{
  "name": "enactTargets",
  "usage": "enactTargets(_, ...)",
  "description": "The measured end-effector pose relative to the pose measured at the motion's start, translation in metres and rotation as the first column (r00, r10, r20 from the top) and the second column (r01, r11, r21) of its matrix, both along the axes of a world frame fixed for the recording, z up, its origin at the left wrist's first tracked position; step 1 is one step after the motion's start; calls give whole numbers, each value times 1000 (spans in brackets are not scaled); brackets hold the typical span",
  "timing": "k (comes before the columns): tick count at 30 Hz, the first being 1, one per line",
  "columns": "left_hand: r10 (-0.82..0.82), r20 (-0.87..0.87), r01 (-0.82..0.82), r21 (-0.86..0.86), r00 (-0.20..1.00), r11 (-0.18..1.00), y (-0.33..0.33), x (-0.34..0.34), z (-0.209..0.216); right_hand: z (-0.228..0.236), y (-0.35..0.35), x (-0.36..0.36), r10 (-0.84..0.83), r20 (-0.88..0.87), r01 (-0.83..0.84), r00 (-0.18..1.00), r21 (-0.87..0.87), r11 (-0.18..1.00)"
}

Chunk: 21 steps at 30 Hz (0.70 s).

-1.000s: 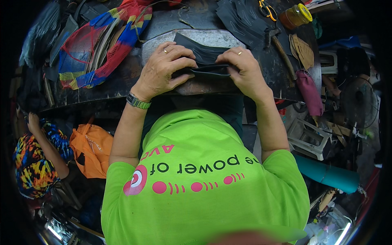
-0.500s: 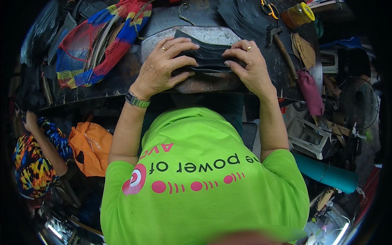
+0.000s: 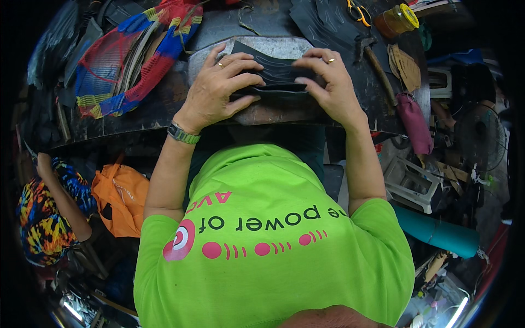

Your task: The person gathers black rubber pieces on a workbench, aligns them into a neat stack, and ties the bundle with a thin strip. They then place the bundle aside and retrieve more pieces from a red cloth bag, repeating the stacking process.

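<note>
Between my hands lies a black sheet of leather-like material, marked with thin pale lines, its near edge folded up. It rests on a worn grey board on the dark table. My left hand grips the sheet's left side, thumb below and fingers over the top. On the right side my right hand holds the folded edge, its thumb at the fold and its fingers curled above it. The fingertips partly hide both ends of the sheet.
More black marked sheets lie at the back right, near orange-handled scissors, a yellow-lidded jar and a hammer. A colourful mesh bag sits at left. Another person's arm shows at far left beside an orange bag.
My right hand's thumb and fingers have shifted slightly up and left along the fold. My left hand has stayed nearly still, its index finger lifted a little.
</note>
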<state>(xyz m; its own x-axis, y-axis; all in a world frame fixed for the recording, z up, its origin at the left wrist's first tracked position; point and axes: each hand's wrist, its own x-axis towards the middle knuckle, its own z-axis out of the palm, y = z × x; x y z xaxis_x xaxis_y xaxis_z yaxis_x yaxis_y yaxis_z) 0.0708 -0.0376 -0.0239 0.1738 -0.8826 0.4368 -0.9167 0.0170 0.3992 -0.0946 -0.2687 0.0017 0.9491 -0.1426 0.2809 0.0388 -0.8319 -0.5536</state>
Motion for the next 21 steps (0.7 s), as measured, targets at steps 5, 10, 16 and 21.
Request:
enactTargets(5, 35, 1, -35, 29, 999, 999, -4, -1, 7, -2, -7, 6, 36, -60, -23, 998, 204, 979)
enactTargets(10, 60, 61, -69, 157, 996, 985, -12, 8, 16, -5, -3, 2, 109, -11, -105, 994, 164, 981)
enactTargets(16, 32, -118, -9, 190, 992, 982, -16, 15, 12, -8, -45, 7, -275, 326, 367, 905, -269, 890)
enactTargets(21, 5, -23, -5, 18, 1000, 1000, -17, 13, 6, -27, -60, 15, -391, 251, 463, 885, -390, 796)
